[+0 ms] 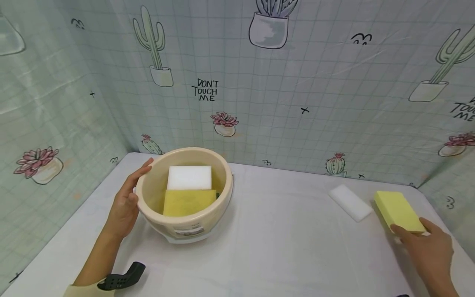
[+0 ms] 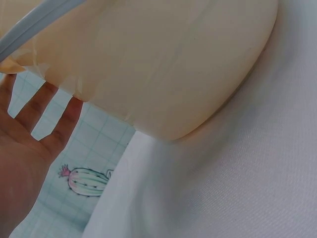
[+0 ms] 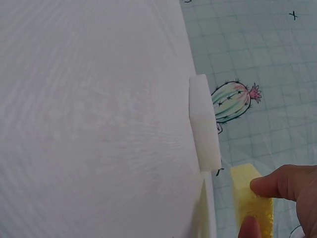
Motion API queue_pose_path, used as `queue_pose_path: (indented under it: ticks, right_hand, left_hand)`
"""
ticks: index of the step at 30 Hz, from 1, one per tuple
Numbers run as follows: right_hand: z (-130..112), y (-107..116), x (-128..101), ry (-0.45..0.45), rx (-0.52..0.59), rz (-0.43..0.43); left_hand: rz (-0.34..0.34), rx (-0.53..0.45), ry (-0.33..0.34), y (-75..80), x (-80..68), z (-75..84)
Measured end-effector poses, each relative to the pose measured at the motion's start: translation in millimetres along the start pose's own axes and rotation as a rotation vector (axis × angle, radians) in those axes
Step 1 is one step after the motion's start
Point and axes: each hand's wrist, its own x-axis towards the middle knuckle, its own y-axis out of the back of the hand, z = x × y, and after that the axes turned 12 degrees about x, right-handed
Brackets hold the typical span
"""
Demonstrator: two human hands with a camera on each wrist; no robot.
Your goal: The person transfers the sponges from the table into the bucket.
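Note:
A cream bucket [image 1: 193,153] with a label on its front stands at the left of the table. My left hand [image 1: 126,206] rests against its left side, fingers fairly straight and fingertips at the wall; the left wrist view shows these fingers [image 2: 64,124] touching the bucket [image 2: 163,59]. Inside lie a white sponge [image 1: 190,177] and a yellow sponge [image 1: 189,202]. At the right, my right hand [image 1: 430,249] pinches the near end of another yellow sponge [image 1: 398,209] between thumb and fingers. In the right wrist view this yellow sponge [image 3: 245,193] appears off the table.
A white sponge [image 1: 350,202] lies flat on the white-covered table [image 1: 289,231], left of the held one. Patterned cloth [image 1: 267,90] hangs behind the table and at its sides. The bucket's grey handle [image 2: 37,25] hangs down along its outside.

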Motion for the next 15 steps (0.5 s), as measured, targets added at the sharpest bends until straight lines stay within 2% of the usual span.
queue_pose_path:
  ticks: [4,11,15]
  right_hand:
    - [-9,9,-7,0.065,-0.008,-0.031]
    - [-30,17,-20,0.230,-0.042,-0.098]
    - [-44,15,-29,0.252,-0.047,-0.101]
  left_hand:
    - [0.004,0.005,0.020,0.2,0.1,-1.9]
    - [0.015,0.016,0.027,1.4,-0.7,-1.9]
    - [0.017,0.020,0.032,1.3,-1.0,-1.9]
